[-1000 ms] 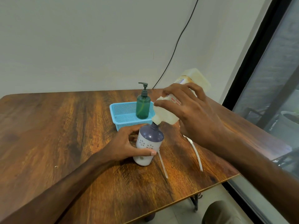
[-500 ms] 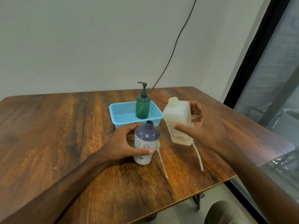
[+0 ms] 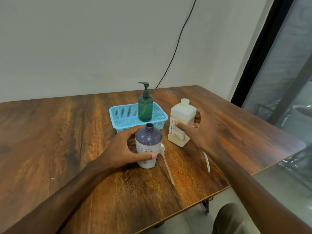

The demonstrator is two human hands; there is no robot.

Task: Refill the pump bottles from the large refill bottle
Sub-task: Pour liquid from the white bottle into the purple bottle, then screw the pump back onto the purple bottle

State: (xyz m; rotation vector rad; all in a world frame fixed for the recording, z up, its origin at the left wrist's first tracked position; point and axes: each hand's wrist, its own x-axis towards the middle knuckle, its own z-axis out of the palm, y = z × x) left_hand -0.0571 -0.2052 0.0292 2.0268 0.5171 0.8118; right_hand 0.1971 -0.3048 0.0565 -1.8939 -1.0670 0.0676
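Note:
My left hand (image 3: 123, 149) grips an uncapped pump bottle (image 3: 148, 139) with a purple top and a white flowered lower half, upright on the wooden table (image 3: 67, 141). The large cream refill bottle (image 3: 181, 115) stands upright and capless just right of it. My right hand (image 3: 202, 132) holds it, thumb on the label and fingers behind. A green pump bottle (image 3: 145, 108) with its pump on stands in a blue basket (image 3: 125, 115) behind them.
Two white pump tubes lie on the table: one (image 3: 167, 166) beside the purple bottle, another (image 3: 206, 161) under my right forearm. The table's front edge and right corner are close. A black cable (image 3: 177, 43) runs down the wall; a window (image 3: 287, 73) is at right.
My right hand has swung the refill bottle from tipped over the purple bottle's mouth to upright and set it down on the table to the right. My left hand has kept its grip.

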